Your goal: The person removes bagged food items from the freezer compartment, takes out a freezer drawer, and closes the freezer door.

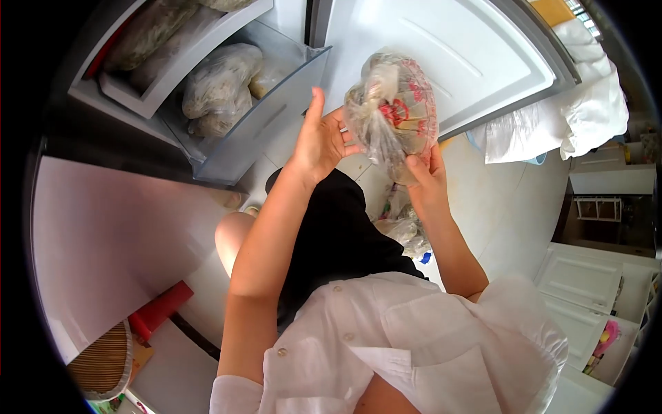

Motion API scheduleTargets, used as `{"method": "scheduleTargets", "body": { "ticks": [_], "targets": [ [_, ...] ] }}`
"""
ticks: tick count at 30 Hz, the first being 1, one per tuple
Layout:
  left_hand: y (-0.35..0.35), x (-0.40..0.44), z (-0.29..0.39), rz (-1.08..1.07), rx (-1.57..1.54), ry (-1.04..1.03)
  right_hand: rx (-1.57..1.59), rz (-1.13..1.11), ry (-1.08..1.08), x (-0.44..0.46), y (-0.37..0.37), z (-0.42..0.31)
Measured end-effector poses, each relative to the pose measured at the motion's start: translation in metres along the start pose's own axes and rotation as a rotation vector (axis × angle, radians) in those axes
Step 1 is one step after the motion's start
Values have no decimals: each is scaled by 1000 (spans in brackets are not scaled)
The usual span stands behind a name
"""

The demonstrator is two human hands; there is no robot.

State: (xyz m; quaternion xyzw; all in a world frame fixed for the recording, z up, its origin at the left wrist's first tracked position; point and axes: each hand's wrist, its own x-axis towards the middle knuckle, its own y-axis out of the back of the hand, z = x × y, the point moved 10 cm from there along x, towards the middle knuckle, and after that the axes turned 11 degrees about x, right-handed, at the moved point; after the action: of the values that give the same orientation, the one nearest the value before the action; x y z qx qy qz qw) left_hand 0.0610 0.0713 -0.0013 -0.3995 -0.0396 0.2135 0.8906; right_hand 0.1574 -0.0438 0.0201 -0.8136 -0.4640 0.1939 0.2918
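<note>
A: First, the plastic bag (403, 114). Where?

B: Up in the air, in front of the white inner face of the open door (441, 48), over the floor (483, 200). Pinched at its lower right edge by the right hand (429, 178), thumb on the near side.

A: And the left hand (324, 141)?

B: Wide open, palm in view, thumb raised, fingers at the left edge of the bag. Touching or only just beside? Impossible to tell.

A: Around that?

B: To the left, a clear drawer (265, 117) pulled out, with filled bags (224, 86) inside; above, a white-fronted compartment (183, 58) with more. Below, on pale floor tiles, bundled bags (407, 231) beyond the black garment (331, 234). At the right, white cloth-like material (586, 96) near the door, then white cabinets (583, 276). At lower left, a red object (160, 309) beside a round basket (103, 362).

A: Materials and shapes?

B: Thin, crinkled, see-through plastic, gathered into a twist on the near side, bulging and rounded around brownish-yellow contents. Smooth, bluish drawer front; molded ridges on the door; a glossy, pinkish panel (110, 241); ribbed, woven-looking brown basketwork; soft white shirt (386, 324) with small buttons.

A: Any writing?

B: Red printed marks on the held bag, partly in rows down its right side. Too creased and small to read.
</note>
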Motion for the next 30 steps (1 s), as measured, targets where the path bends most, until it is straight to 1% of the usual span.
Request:
{"method": "scheduleTargets", "body": {
  "ticks": [1, 2, 4, 7, 13, 17, 20, 23, 25, 26, 28, 29, 30],
  "targets": [
    [-7, -1, 1, -56, -33, -4, -89, 9, 39, 0, 4, -2],
    [-5, -1, -1, 10, 54, -29, -178, 18, 76, 0, 6, -5],
    [-2, -2, -3, 141, 228, -82, -267, -8, 83, 0, 3, -7],
    [4, 3, -12, 141, 271, -63, -340, -30, 108, -1, -2, -10],
    [3, 6, -16, 147, 284, -36, -478, -56, 165, -4, -8, -15],
    [-2, 9, -21, 91, 210, -26, -606, -83, 239, -7, -15, -24],
    [-13, 6, -23, 16, 114, -32, -808, -86, 448, -19, -28, -40],
    [-16, 5, -25, -74, 84, -71, -1180, -218, 675, -34, -48, -48],
    [-21, 3, -20, -150, 83, -132, -1204, -329, 854, -44, -62, -50],
    [-21, 1, -15, -144, 83, -167, -1211, -386, 944, -51, -69, -49],
    [-27, -1, -6, -134, 86, -241, -1252, -398, 1084, -61, -81, -52],
    [-27, 2, -1, -224, 73, -353, -1274, -404, 1156, -65, -87, -53],
    [-32, 4, 0, -244, -23, -335, -1271, -420, 1212, -69, -91, -54]
  ]
}}
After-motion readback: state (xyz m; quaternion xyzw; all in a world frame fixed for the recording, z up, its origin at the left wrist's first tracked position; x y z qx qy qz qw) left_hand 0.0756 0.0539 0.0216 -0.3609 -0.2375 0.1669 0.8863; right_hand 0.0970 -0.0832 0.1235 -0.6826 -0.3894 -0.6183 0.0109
